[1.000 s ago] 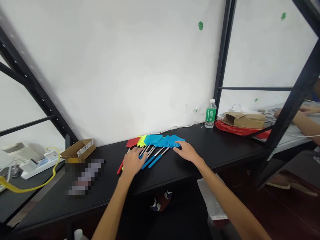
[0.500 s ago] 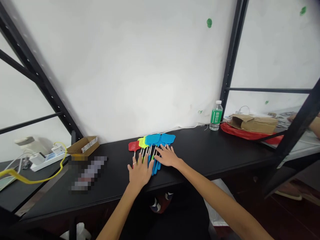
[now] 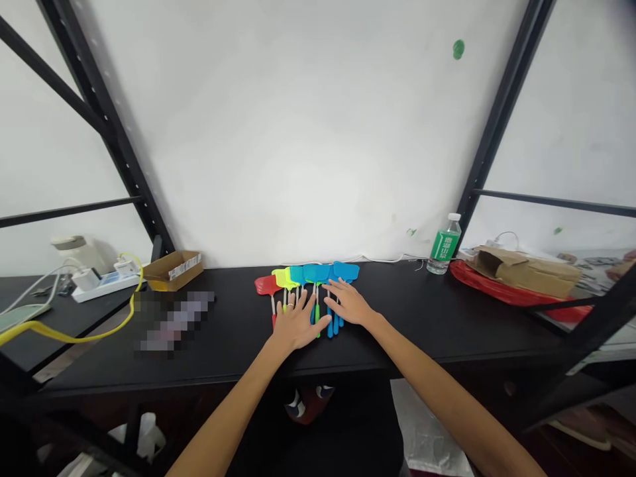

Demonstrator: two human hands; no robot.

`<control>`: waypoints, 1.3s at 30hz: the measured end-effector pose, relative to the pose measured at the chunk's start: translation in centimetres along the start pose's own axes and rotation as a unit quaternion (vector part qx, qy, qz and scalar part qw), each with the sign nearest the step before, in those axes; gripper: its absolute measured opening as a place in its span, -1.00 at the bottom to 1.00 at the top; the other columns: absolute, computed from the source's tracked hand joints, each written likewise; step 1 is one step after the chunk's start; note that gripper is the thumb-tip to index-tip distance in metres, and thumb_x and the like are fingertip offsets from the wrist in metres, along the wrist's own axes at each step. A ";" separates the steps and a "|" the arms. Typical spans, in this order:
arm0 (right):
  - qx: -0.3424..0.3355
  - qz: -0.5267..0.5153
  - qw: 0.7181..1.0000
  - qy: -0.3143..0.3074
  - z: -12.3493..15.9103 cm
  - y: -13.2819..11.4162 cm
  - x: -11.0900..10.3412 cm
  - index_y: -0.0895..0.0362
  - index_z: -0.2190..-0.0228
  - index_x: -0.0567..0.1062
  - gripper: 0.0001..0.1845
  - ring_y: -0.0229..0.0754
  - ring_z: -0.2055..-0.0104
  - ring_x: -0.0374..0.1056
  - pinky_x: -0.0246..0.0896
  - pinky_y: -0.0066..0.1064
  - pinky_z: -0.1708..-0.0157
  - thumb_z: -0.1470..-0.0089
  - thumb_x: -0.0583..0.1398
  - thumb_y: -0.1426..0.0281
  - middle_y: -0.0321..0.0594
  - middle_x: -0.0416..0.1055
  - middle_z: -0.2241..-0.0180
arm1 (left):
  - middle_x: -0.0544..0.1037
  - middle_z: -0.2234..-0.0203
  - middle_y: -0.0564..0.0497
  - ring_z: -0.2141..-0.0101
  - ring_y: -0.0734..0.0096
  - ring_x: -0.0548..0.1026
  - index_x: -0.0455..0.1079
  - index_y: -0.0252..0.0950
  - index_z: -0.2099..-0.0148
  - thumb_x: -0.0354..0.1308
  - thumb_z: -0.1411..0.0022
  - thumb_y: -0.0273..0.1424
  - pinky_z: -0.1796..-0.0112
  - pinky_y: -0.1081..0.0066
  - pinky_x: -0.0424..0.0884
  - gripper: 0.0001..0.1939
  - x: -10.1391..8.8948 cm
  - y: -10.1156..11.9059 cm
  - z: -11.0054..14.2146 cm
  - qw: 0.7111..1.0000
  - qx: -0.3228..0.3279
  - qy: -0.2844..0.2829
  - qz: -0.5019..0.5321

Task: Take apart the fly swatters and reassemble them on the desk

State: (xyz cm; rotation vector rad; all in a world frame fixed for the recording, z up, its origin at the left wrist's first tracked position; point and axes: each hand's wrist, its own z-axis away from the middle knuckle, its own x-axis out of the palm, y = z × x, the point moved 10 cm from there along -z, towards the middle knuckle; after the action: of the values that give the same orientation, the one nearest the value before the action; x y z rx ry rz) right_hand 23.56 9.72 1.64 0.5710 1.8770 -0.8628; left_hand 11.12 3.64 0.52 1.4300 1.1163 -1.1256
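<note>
Several fly swatters lie side by side on the black tabletop [image 3: 238,358], their heads toward the wall and overlapping. At the left end is a red fly swatter [image 3: 268,285], beside it a yellow one [image 3: 283,277], then several blue ones [image 3: 346,271]. One swatter with a green handle [image 3: 317,310] lies in the middle. My left hand [image 3: 297,327] rests over the handles on the left and middle with its fingers spread, hiding parts of them. My right hand [image 3: 352,303] lies over the blue swatters' shafts on the right, fingers outstretched.
A water bottle [image 3: 444,245] stands by the right shelf post. Farther right are a crumpled cardboard box [image 3: 529,270] and red plastic [image 3: 497,283]. To the left are an open small box [image 3: 173,270], a power strip [image 3: 106,286], a yellow cable [image 3: 64,336] and a blurred-out item [image 3: 181,321].
The view has shifted a little. The swatters are spread wider, and the green-handled one now shows between my hands. My left hand has moved right across the handles.
</note>
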 end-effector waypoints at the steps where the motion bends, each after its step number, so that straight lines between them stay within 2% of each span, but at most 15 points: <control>1: -0.016 -0.001 1.000 -0.001 0.1 -0.4 0.1 -0.01 -0.26 0.25 -0.36 0.13 -0.39 -0.14 -0.22 0.06 -0.31 -0.28 -0.10 0.01 -0.18 0.05 -0.34 | -0.18 -0.40 0.02 -0.35 -0.18 -0.17 -0.17 -0.05 -0.45 -0.34 -0.20 0.25 -0.22 -0.28 -0.24 -0.11 -0.1 -0.1 0.0 1.000 0.000 0.004 -0.004; 5: -0.017 -0.001 1.000 -0.001 0.5 -0.3 -0.1 0.02 -0.17 0.39 -0.39 0.12 -0.33 0.03 -0.09 0.00 -0.28 -0.28 -0.09 0.01 -0.13 0.14 -0.30 | -0.13 -0.40 0.02 -0.35 -0.22 -0.15 -0.13 0.02 -0.43 -0.34 -0.20 0.25 -0.17 -0.38 -0.38 -0.15 -0.3 -1.2 0.3 1.000 -0.012 0.013 -0.023; 8: 0.017 -0.004 0.999 0.028 0.8 0.7 -1.2 0.05 -0.18 0.37 -0.43 0.06 -0.26 0.16 0.05 -0.08 -0.22 -0.28 -0.05 0.08 -0.11 0.24 -0.24 | -0.09 -0.40 0.03 -0.34 -0.27 -0.13 -0.01 0.07 -0.40 -0.31 -0.20 0.26 -0.14 -0.42 -0.42 -0.19 -0.7 -2.7 0.6 0.999 -0.022 0.021 -0.034; 11: 0.072 0.001 0.996 0.045 1.1 1.9 -1.9 0.11 -0.17 0.38 -0.46 0.06 -0.27 0.14 0.07 -0.12 -0.21 -0.26 -0.01 0.16 -0.09 0.29 -0.21 | -0.05 -0.39 0.01 -0.33 -0.30 -0.11 0.05 0.12 -0.37 -0.30 -0.19 0.27 -0.12 -0.46 -0.39 -0.21 -1.2 -3.6 0.6 0.999 -0.021 0.032 -0.025; 13: 0.081 0.001 0.996 0.032 1.0 1.9 -1.7 0.11 -0.17 0.38 -0.46 0.07 -0.31 0.07 0.03 -0.10 -0.23 -0.25 0.01 0.18 -0.11 0.29 -0.21 | 0.00 -0.38 -0.04 -0.32 -0.31 -0.06 0.06 0.11 -0.37 -0.29 -0.20 0.27 -0.12 -0.46 -0.33 -0.21 -1.4 -3.6 0.6 0.999 -0.017 0.039 -0.017; 15: 0.054 -0.010 0.998 0.009 0.8 1.1 -1.1 0.07 -0.19 0.35 -0.46 0.05 -0.34 0.02 0.00 -0.11 -0.26 -0.24 0.02 0.19 -0.17 0.28 -0.22 | 0.05 -0.37 -0.04 -0.32 -0.26 -0.04 0.07 0.09 -0.37 -0.29 -0.23 0.24 -0.16 -0.39 -0.28 -0.24 -1.7 -2.7 0.4 0.998 0.014 0.055 -0.013; 17: 0.020 -0.022 1.000 -0.008 0.6 0.2 -0.7 0.03 -0.21 0.32 -0.46 0.02 -0.35 -0.01 0.02 -0.13 -0.25 -0.24 0.03 0.22 -0.22 0.25 -0.24 | 0.04 -0.37 0.03 -0.34 -0.14 -0.05 0.06 0.09 -0.37 -0.30 -0.29 0.18 -0.23 -0.23 -0.23 -0.29 -1.7 -0.8 0.4 0.995 0.079 0.060 -0.004; 20: 0.017 -0.023 1.000 -0.005 0.5 -0.1 -0.7 0.02 -0.20 0.33 -0.47 0.00 -0.34 0.01 0.07 -0.16 -0.22 -0.23 0.03 0.25 -0.21 0.27 -0.23 | -0.01 -0.38 0.13 -0.34 -0.05 -0.04 0.03 0.13 -0.38 -0.32 -0.32 0.14 -0.26 -0.10 -0.16 -0.35 -1.0 1.1 0.3 0.989 0.141 0.038 0.013; 24: 0.063 -0.012 0.997 0.038 0.5 1.1 -1.8 0.06 -0.04 0.47 -0.58 -0.02 -0.23 0.18 0.14 -0.23 -0.14 -0.24 0.04 0.24 -0.15 0.35 -0.14 | -0.01 -0.38 0.10 -0.32 -0.05 0.05 0.08 0.11 -0.36 -0.31 -0.33 0.13 -0.26 -0.09 -0.15 -0.35 -0.8 0.4 0.1 0.990 0.138 0.024 0.015; 29: 0.135 -0.004 0.984 0.116 1.1 2.8 -3.8 0.06 0.07 0.50 -0.67 -0.10 -0.04 0.32 0.21 -0.33 0.01 -0.23 0.04 0.31 -0.15 0.42 -0.02 | 0.07 -0.36 0.01 -0.31 -0.07 0.08 0.18 0.04 -0.33 -0.29 -0.34 0.10 -0.24 -0.12 -0.09 -0.36 -1.3 -0.8 0.2 0.992 0.121 0.022 0.002; 31: 0.184 0.019 0.974 0.127 1.5 3.6 -4.1 0.05 0.09 0.50 -0.69 -0.09 0.00 0.35 0.23 -0.33 0.08 -0.21 0.05 0.30 -0.14 0.44 0.04 | 0.08 -0.36 0.01 -0.32 -0.10 0.03 0.20 0.04 -0.32 -0.27 -0.34 0.08 -0.24 -0.16 -0.13 -0.38 -1.7 0.2 0.2 0.992 0.124 0.034 0.002; 34: 0.240 0.052 0.964 0.104 1.8 4.4 -3.9 0.05 0.10 0.48 -0.69 -0.02 0.04 0.39 0.25 -0.29 0.15 -0.18 0.07 0.25 -0.11 0.47 0.10 | 0.02 -0.38 0.07 -0.34 -0.05 -0.05 0.12 0.06 -0.35 -0.29 -0.36 0.06 -0.26 -0.14 -0.19 -0.39 -2.1 3.4 0.0 0.984 0.165 0.059 0.024; 37: 0.279 0.074 0.955 0.065 1.7 4.9 -3.3 0.11 0.07 0.44 -0.63 0.07 0.10 0.44 0.27 -0.21 0.18 -0.15 0.10 0.21 -0.02 0.51 0.16 | 0.04 -0.37 0.03 -0.34 -0.06 -0.01 -0.01 0.02 -0.40 -0.31 -0.35 0.07 -0.25 -0.19 -0.16 -0.34 -1.0 5.8 -0.7 0.982 0.182 0.021 0.046; 39: 0.297 0.085 0.950 0.051 1.5 5.2 -3.2 0.15 0.07 0.43 -0.60 0.12 0.10 0.45 0.28 -0.18 0.19 -0.12 0.12 0.20 0.04 0.51 0.16 | 0.11 -0.35 0.01 -0.32 -0.07 0.03 -0.04 0.00 -0.42 -0.32 -0.36 0.04 -0.24 -0.22 -0.16 -0.34 -0.4 6.1 -1.1 0.983 0.174 0.003 0.049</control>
State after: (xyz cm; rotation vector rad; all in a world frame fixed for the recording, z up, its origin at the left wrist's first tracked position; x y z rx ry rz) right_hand 29.44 11.81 2.41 1.1452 1.6128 -1.3077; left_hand 17.19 3.95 1.87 1.7385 0.8702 -1.2909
